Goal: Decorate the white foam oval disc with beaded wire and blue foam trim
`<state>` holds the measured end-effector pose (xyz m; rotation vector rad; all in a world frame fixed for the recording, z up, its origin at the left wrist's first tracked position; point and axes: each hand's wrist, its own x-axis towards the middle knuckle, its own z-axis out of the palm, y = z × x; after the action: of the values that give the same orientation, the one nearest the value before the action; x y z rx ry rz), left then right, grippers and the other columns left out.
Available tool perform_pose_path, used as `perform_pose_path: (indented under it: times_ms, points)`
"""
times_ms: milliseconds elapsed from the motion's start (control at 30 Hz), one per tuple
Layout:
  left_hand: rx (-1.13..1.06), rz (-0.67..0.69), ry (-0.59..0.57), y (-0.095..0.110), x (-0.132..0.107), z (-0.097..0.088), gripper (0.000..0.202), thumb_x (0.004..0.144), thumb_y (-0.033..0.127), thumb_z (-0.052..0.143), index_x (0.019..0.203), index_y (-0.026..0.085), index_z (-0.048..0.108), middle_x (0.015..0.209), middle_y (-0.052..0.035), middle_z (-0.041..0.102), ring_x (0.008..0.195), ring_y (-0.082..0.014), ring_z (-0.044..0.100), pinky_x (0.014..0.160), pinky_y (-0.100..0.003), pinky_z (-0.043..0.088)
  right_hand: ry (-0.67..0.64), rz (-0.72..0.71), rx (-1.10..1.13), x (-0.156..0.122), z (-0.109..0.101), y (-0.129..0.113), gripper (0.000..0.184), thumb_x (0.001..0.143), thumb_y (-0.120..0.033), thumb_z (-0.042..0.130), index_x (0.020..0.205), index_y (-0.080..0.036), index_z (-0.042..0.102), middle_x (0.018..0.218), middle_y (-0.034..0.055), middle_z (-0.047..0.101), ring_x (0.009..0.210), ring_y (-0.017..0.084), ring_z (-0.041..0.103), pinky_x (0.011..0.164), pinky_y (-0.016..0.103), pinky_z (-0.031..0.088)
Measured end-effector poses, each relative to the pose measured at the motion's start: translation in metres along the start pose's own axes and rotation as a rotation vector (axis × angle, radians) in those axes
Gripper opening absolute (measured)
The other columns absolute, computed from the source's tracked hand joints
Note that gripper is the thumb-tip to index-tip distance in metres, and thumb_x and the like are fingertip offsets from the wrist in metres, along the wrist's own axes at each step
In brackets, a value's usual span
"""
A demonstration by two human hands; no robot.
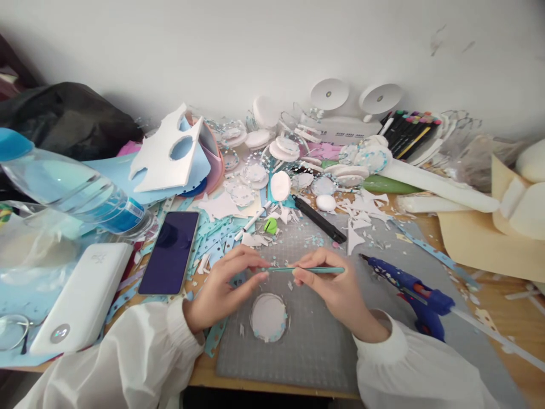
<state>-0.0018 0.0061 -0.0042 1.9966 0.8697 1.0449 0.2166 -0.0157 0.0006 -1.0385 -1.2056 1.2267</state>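
My left hand (221,287) and my right hand (336,289) meet over a grey cutting mat (315,352). Both pinch a thin teal tool (310,270), like a pen or craft knife, held level between them; the left fingertips close on its left end, the right fingers wrap its shaft. Just below the hands a white round disc (268,317) with a pale blue edge lies on the mat. Both arms wear white sleeves.
A blue glue gun (415,292) lies right of the hands. A dark phone (170,251), a white power bank (83,295) and a tipped water bottle (72,190) sit left. Paper scraps, white discs, a black knife (319,218) and markers (409,130) crowd the back.
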Motion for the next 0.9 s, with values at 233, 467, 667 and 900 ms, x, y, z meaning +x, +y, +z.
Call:
perform_pose_path:
  times_ms: [233,467,667,900]
  points:
    - [0.029,0.008,-0.017,-0.0005,0.0000,0.0008,0.008,0.092,0.009,0.059,0.091,0.016,0.064,0.088,-0.0053,0.063,0.085,-0.0149,0.061,0.077,-0.024,0.049,-0.021,-0.071,-0.160,-0.0058,0.0009,-0.0042,0.011,0.076,-0.020,0.077,0.073,-0.021,0.067,0.073,0.0035,0.072,0.076,0.019,0.075,0.059,0.024,0.060]
    - [0.051,0.020,-0.048,0.0040,0.0001,0.0014,0.011,0.094,0.007,0.052,0.093,0.016,0.058,0.088,-0.0049,0.058,0.085,-0.0151,0.056,0.076,-0.025,0.047,-0.026,-0.113,-0.192,-0.0077,0.0021,-0.0037,0.011,0.076,-0.017,0.077,0.074,-0.022,0.067,0.077,0.0027,0.074,0.078,0.018,0.075,0.059,0.021,0.058]
    - [0.060,0.044,-0.050,0.0067,-0.0013,0.0019,0.012,0.095,0.006,0.049,0.094,0.017,0.055,0.089,-0.0044,0.056,0.085,-0.0151,0.054,0.076,-0.026,0.046,-0.009,-0.101,-0.205,-0.0074,-0.0001,-0.0039,0.011,0.075,-0.021,0.078,0.075,-0.022,0.068,0.077,0.0032,0.074,0.076,0.016,0.074,0.063,0.022,0.058]
    - [0.060,-0.008,-0.009,0.0056,0.0005,-0.0001,0.012,0.097,0.011,0.045,0.090,0.018,0.052,0.087,-0.0039,0.055,0.083,-0.0160,0.053,0.075,-0.027,0.045,-0.001,-0.060,-0.095,-0.0061,-0.0016,-0.0048,0.013,0.077,-0.024,0.078,0.074,-0.020,0.066,0.073,0.0022,0.070,0.060,0.014,0.068,0.055,0.025,0.057]
